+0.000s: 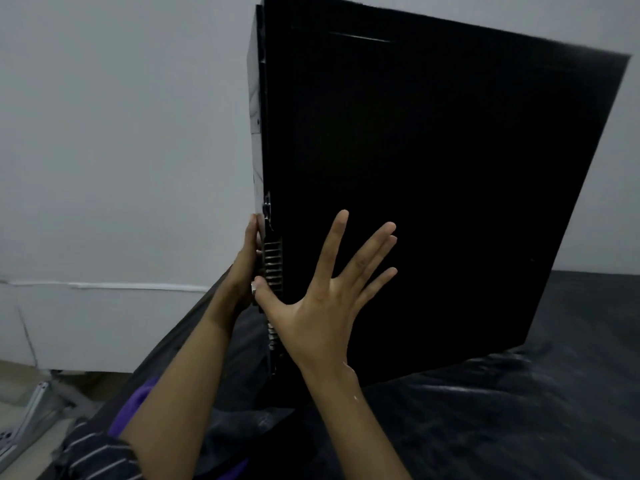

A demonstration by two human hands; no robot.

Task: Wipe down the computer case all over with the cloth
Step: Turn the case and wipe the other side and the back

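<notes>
Neither hand holds the cloth, so the step seems to be turning the computer case [450, 168], not wiping it. The left hand [246, 258] lies flat on the narrow vented face, fingers straight. Right of it, the right hand [329, 289] presses on the side panel, fingers spread apart. The case stands tilted on the dark surface [519, 410]. Next it needs steadying, then the cloth must be taken up.
</notes>
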